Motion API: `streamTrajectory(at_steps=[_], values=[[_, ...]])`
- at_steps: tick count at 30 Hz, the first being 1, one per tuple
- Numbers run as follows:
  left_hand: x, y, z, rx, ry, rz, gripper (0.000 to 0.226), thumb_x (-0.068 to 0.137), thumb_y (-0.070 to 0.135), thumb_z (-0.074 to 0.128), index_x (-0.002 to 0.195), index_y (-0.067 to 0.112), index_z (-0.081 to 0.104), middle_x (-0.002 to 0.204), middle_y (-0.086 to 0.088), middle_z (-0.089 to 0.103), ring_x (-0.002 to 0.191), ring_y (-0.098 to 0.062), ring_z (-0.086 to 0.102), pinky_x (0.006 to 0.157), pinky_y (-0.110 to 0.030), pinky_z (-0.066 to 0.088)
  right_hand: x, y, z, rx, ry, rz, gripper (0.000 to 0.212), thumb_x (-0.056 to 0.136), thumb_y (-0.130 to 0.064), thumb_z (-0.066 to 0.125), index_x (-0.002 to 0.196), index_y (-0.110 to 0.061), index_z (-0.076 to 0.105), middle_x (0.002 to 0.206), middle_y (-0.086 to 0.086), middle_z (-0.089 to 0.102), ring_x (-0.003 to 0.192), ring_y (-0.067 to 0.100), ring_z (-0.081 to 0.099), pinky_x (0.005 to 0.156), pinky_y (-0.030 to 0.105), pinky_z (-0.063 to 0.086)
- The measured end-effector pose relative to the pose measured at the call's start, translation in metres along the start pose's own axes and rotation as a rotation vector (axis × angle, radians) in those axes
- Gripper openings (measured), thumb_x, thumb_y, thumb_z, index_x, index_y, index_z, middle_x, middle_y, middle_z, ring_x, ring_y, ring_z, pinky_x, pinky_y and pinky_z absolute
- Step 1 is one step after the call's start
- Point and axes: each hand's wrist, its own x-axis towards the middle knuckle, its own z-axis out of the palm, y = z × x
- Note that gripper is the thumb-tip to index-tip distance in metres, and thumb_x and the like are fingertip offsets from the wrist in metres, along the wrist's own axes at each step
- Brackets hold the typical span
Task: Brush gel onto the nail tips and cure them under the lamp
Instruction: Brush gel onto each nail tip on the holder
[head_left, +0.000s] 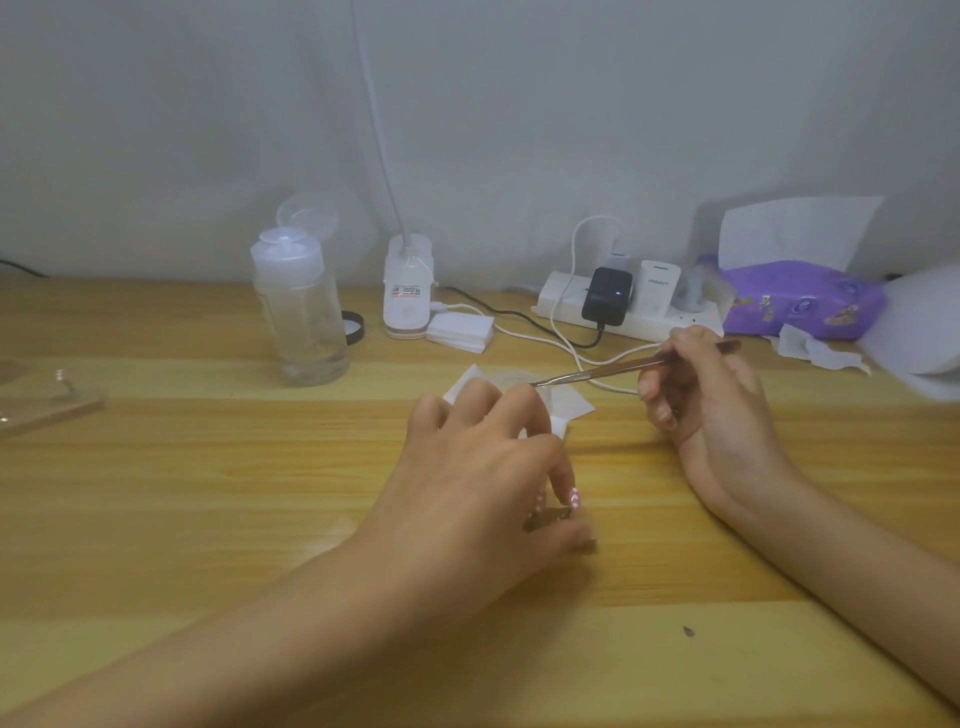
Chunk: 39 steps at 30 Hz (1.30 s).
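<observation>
My left hand (483, 467) lies on the wooden desk and pinches a small dark holder (548, 519) with pink nail tips (730, 498) standing on it; my fingers hide most of it. My right hand (696, 384) grips a thin gel brush (597, 373), its metal tip pointing left over a small clear jar (519, 382) that sits on a white pad (571, 405) behind my left hand. The white clip lamp (408, 288) stands at the back with its neck rising up the wall.
A clear pump bottle (301, 312) stands at back left beside a black lid (356, 327). A stack of white pads (460, 332), a power strip (628, 306) with chargers and cables, a purple tissue pack (800, 299) and a clear block (47, 400) also lie on the desk.
</observation>
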Motion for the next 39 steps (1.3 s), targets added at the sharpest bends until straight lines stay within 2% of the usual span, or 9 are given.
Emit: streamTrajectory(at_steps=[5,11,15,18,22,25,28,33,39], values=[[0.002,0.002,0.000,0.016,0.044,0.056,0.014,0.084,0.051,0.066,0.090,0.039,0.065,0.105,0.020,0.044,0.105,-0.011,0.040,0.076,-0.030,0.012,0.000,0.001,0.000,0.001,-0.002,0.004,0.030,0.103,-0.021,0.047,0.073,-0.015,0.052,0.051,0.003,0.058,0.043,0.011,0.043,0.041,0.017,0.034],[-0.001,0.002,0.002,0.053,0.121,0.136,0.021,0.070,0.041,0.084,0.076,0.035,0.065,0.092,0.016,0.061,0.092,-0.019,0.058,0.077,-0.035,0.030,-0.001,0.000,0.000,0.003,-0.001,0.001,0.032,0.103,-0.022,0.048,0.072,-0.016,0.054,0.052,0.003,0.058,0.042,0.011,0.043,0.040,0.017,0.034],[-0.001,0.005,-0.004,0.109,0.257,0.256,0.007,0.072,0.038,0.074,0.074,0.035,0.068,0.090,0.018,0.066,0.094,-0.018,0.060,0.081,-0.038,0.034,0.000,0.000,-0.002,0.028,0.009,-0.016,0.030,0.103,-0.022,0.047,0.074,-0.016,0.052,0.052,0.004,0.058,0.042,0.012,0.043,0.041,0.018,0.034],[0.009,-0.005,-0.029,-0.049,0.394,0.272,0.005,0.081,0.042,0.070,0.079,0.037,0.068,0.092,0.023,0.067,0.101,-0.012,0.055,0.084,-0.034,0.029,0.000,0.000,-0.001,0.019,0.005,-0.063,0.028,0.103,-0.021,0.046,0.076,-0.014,0.051,0.052,0.004,0.060,0.041,0.012,0.044,0.040,0.018,0.035],[0.027,-0.034,-0.057,-0.445,0.434,0.196,0.006,0.087,0.029,0.074,0.089,0.024,0.072,0.092,0.013,0.074,0.095,-0.010,0.065,0.077,-0.018,0.041,-0.004,-0.004,0.004,-0.102,-0.104,-0.169,0.028,0.105,-0.018,0.041,0.077,-0.013,0.044,0.054,0.006,0.062,0.040,0.014,0.046,0.040,0.020,0.037],[0.032,-0.055,-0.048,-0.759,0.345,0.079,0.012,0.083,0.023,0.076,0.086,0.013,0.070,0.088,-0.002,0.075,0.083,-0.014,0.069,0.067,-0.029,0.052,-0.006,-0.018,0.009,-0.246,-0.227,-0.253,0.027,0.104,-0.016,0.042,0.077,-0.013,0.043,0.057,0.011,0.063,0.042,0.018,0.050,0.041,0.023,0.042],[0.034,-0.072,-0.028,-0.845,0.253,-0.013,0.016,0.080,0.027,0.076,0.087,0.014,0.072,0.088,0.001,0.074,0.079,-0.017,0.068,0.072,-0.035,0.057,-0.003,-0.034,0.014,-0.417,-0.356,-0.294,0.024,0.102,-0.018,0.046,0.081,-0.008,0.046,0.061,0.015,0.065,0.045,0.022,0.057,0.043,0.027,0.048],[0.033,-0.083,-0.009,-0.976,0.263,-0.101,0.007,0.079,0.036,0.078,0.079,0.031,0.073,0.086,0.006,0.072,0.064,-0.006,0.061,0.061,-0.017,0.049,0.003,-0.036,0.024,-0.579,-0.477,-0.275,0.021,0.103,-0.016,0.048,0.083,-0.009,0.047,0.062,0.014,0.066,0.048,0.024,0.060,0.045,0.030,0.050],[0.029,-0.084,0.001,-1.021,0.279,-0.211,0.012,0.079,0.034,0.073,0.087,0.028,0.079,0.095,0.008,0.077,0.075,-0.004,0.069,0.058,-0.016,0.052,0.006,-0.026,0.026,-0.549,-0.484,-0.239,0.022,0.104,-0.016,0.048,0.082,-0.009,0.047,0.061,0.014,0.066,0.046,0.022,0.058,0.044,0.027,0.048]])
